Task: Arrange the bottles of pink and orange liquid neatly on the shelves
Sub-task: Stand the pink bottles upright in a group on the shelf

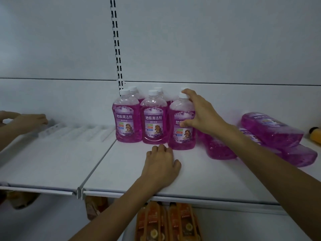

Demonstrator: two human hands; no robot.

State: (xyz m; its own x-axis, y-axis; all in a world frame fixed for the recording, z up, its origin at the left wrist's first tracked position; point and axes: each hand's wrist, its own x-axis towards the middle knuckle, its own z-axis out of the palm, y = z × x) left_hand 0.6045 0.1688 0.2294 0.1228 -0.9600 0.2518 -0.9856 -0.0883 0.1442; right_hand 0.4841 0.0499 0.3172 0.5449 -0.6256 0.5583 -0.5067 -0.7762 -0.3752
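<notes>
Several pink bottles with white caps stand upright in two rows on the white shelf (121, 171). My right hand (203, 113) grips the front right pink bottle (180, 136), fingers over its cap and label. My left hand (160, 164) lies flat on the shelf, palm down, fingertips just in front of that bottle's base, holding nothing. The front left bottle (126, 122) and front middle bottle (153, 124) stand beside it. More pink bottles lie on their sides (271, 129) at the right. Orange bottles (168, 221) stand on the shelf below.
Another person's hand (29, 120) reaches onto the left shelf section near a white strip. A yellow and black object (315, 134) sits at the far right edge. A slotted upright (117, 44) runs up the back wall. Brown packages show below at left.
</notes>
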